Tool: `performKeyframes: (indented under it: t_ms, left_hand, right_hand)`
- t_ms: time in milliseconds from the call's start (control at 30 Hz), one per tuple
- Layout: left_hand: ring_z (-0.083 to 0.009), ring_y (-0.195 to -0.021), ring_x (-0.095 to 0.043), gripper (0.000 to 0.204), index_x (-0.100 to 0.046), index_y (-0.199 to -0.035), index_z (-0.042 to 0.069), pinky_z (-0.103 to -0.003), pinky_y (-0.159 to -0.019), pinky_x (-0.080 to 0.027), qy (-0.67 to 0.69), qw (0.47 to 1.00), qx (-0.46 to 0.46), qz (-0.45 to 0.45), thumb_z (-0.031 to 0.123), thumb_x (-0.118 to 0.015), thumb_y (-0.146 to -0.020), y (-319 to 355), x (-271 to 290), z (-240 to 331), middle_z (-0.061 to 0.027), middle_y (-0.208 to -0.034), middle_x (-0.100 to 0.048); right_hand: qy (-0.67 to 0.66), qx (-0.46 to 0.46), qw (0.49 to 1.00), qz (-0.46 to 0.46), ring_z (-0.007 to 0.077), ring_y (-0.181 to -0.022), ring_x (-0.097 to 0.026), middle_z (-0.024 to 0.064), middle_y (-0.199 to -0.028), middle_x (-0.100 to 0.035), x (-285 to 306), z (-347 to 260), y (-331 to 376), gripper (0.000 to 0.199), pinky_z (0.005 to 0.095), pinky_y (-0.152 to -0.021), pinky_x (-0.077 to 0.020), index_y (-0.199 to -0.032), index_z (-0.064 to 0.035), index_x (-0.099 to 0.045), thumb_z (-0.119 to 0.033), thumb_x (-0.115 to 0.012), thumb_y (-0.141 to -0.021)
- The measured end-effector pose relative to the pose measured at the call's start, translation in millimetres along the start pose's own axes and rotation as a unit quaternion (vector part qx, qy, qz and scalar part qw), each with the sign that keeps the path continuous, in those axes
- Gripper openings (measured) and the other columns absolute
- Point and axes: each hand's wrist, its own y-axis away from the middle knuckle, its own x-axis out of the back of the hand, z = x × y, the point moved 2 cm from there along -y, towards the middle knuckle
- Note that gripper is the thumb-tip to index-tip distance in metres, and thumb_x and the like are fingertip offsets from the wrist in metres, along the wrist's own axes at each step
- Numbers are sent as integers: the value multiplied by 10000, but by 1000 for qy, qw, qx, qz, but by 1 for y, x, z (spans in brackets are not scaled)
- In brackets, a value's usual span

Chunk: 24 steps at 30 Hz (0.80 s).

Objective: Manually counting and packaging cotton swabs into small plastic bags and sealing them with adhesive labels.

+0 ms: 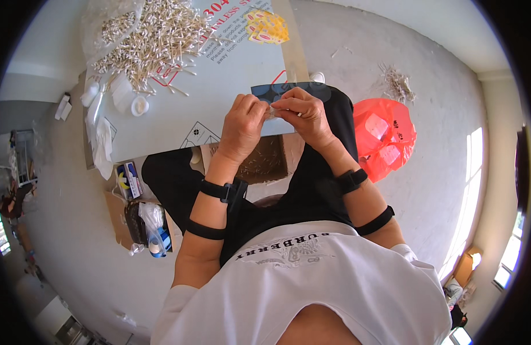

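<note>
Over the near edge of the table [179, 129], my left hand [243, 125] and my right hand [307, 116] meet with fingertips nearly touching. Both are closed in a pinch around a small, whitish, see-through piece [271, 112], mostly covered by the fingers, so its kind is unclear. A dark blue patterned sheet [265, 92] lies just behind the hands. Farther back at the left, a big heap of cotton swabs [153, 43] spills from a clear plastic bag [96, 29]. Several yellow printed slips [267, 26] lie near the far right corner.
A small round white container [140, 106] and crumpled tissue [103, 144] sit at the table's left. Beneath my hands is an open cardboard box [285, 158] with swabs inside. A red plastic bag [386, 129] and scattered sticks [396, 85] lie on the floor right; another carton [119, 221] stands left.
</note>
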Motion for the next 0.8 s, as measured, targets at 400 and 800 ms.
performKeyframes:
  t_ms: [400, 800]
  left_hand:
    - [-238, -759, -561, 196, -653, -819, 36, -350, -649, -497, 72, 997, 25, 13, -65, -718, -664, 5, 3, -13, -60, -802, -550]
    - [-258, -808, -548, 152, -607, -822, 17, -357, -669, -486, 60, 998, 29, -17, -45, -679, -704, 8, 5, -10, -67, -820, -530]
  right_hand:
    - [170, 188, 967, 39, 236, -762, -592, 68, -808, -564, -7, -3, -1, 157, 325, -653, -500, -808, -70, -672, -1, -724, -677]
    - [-50, 11, 999, -19, 239, -741, -553, 77, -819, -543, -12, 3, -2, 98, 323, -652, -469, -854, -35, -665, -24, -716, -772]
